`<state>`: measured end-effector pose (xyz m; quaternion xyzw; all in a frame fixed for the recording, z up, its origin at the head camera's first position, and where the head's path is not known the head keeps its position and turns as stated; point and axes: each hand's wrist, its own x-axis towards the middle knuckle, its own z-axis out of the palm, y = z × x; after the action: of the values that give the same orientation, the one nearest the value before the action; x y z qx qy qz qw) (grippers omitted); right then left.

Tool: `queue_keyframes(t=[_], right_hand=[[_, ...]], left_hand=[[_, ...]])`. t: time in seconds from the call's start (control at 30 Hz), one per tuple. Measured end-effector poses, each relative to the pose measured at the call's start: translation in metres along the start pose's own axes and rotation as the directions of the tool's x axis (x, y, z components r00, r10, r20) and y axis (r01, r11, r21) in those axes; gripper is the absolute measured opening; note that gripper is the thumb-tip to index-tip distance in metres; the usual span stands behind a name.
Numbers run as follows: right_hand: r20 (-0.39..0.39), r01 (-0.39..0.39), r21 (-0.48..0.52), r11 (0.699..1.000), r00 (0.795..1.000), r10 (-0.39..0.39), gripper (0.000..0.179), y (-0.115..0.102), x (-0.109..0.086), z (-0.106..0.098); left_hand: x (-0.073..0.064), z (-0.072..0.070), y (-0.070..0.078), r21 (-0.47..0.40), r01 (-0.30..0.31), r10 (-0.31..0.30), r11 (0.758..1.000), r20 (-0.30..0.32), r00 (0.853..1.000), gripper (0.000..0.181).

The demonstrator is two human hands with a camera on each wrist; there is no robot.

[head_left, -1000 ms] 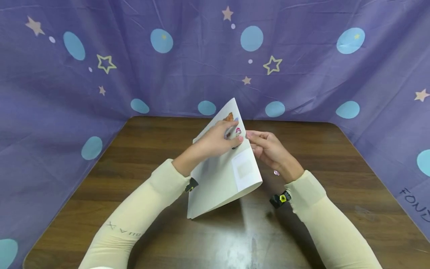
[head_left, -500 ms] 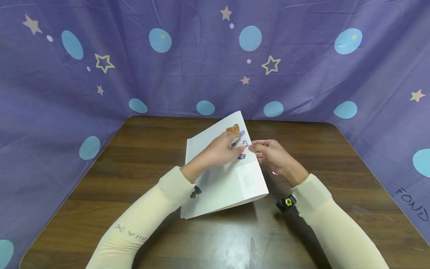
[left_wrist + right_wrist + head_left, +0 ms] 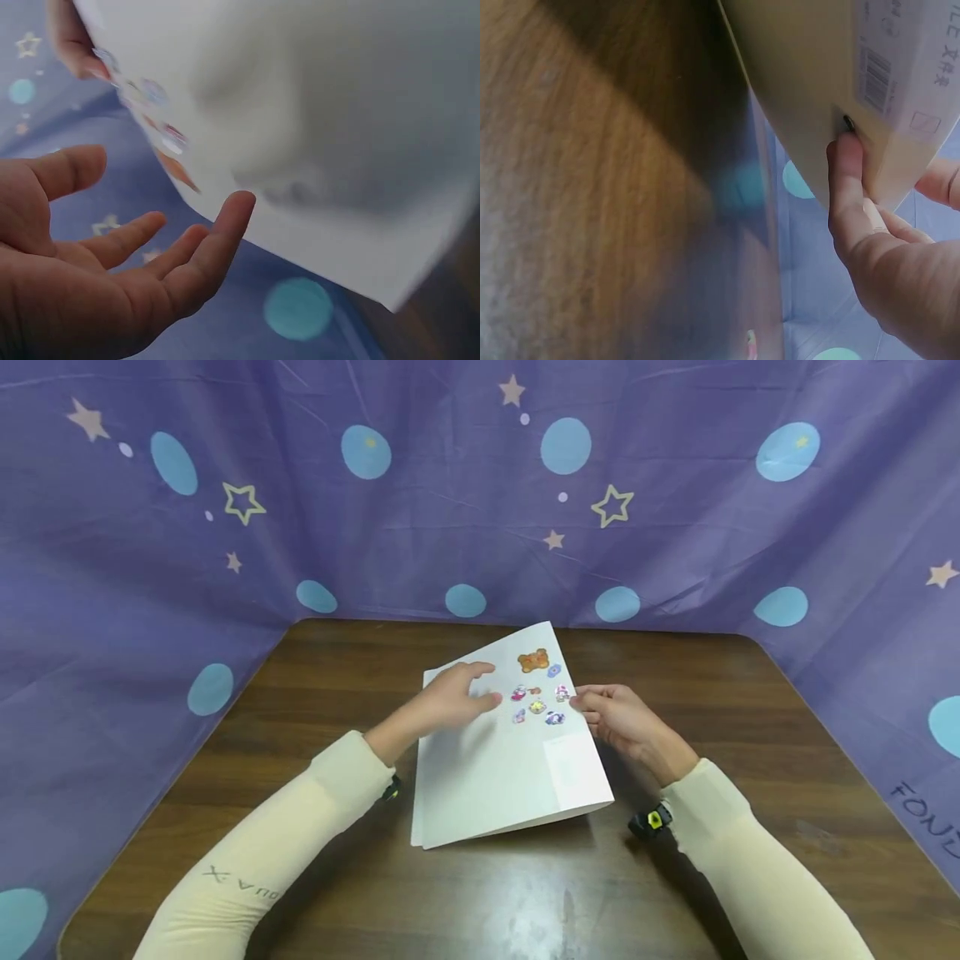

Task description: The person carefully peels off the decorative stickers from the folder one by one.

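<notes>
A white file folder stands tilted above the table, its lower edge toward me. Several small stickers are on its upper right front, among them an orange bear sticker. My right hand pinches the folder's right edge, thumb in front and fingers behind. In the right wrist view, those fingers touch the back of the folder near a printed label with a barcode. Over the folder's left part, my left hand is held with fingers spread. The left wrist view shows nothing gripped in that hand.
The brown wooden table lies under the folder. A purple curtain with stars and blue dots hangs around its back and sides. A small pink piece shows near the table's edge in the right wrist view.
My left hand has moved left off the stickers, uncovering them. The folder has leaned back to show more of its front. My right hand has kept its hold while shifting slightly toward me.
</notes>
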<state>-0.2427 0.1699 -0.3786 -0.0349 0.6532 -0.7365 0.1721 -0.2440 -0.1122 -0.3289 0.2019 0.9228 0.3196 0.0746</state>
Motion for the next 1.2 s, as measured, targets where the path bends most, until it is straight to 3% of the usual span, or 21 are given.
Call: queue_keyframes(t=[0.13, 0.27, 0.5, 0.63, 0.77, 1.0, 1.2], right_hand=[[-0.01, -0.011, -0.023, 1.0, 1.0, 0.01, 0.04, 0.004, -0.001, -0.004], [-0.001, -0.014, -0.063, 0.998, 1.0, 0.014, 0.047, 0.007, -0.001, -0.007], [-0.021, -0.068, -0.184, 0.981, 0.998, 0.065, 0.05, 0.012, -0.001, -0.008], [-0.041, -0.077, -0.351, 0.933, 0.997, 0.067, 0.052, 0.015, 0.001, -0.009], [-0.041, -0.066, -0.495, 0.866, 0.998, 0.053, 0.054, 0.017, 0.001, -0.01], [-0.064, -0.073, -0.563, 0.823, 0.997, 0.045, 0.056, 0.019, 0.002, -0.009], [-0.105, -0.079, -0.689, 0.721, 0.994, 0.008, 0.056, 0.019, 0.001, -0.006]], left_hand=[[-0.001, -0.006, -0.024, 0.024, 0.035, -0.036, 0.999, 0.066, 0.997, 0.063], [-0.001, -0.009, -0.041, 0.08, 0.068, -0.079, 0.995, 0.155, 0.985, 0.068], [0.005, -0.006, -0.057, 0.231, 0.006, -0.059, 0.973, 0.223, 0.973, 0.071], [0.005, -0.004, -0.057, 0.275, -0.054, -0.029, 0.96, 0.288, 0.957, 0.072], [0.003, 0.0, -0.053, 0.343, -0.072, -0.049, 0.936, 0.332, 0.942, 0.079], [0.003, 0.009, -0.051, 0.404, -0.036, -0.096, 0.914, 0.301, 0.949, 0.083], [0.004, 0.015, -0.05, 0.413, -0.019, -0.111, 0.911, 0.288, 0.951, 0.081]])
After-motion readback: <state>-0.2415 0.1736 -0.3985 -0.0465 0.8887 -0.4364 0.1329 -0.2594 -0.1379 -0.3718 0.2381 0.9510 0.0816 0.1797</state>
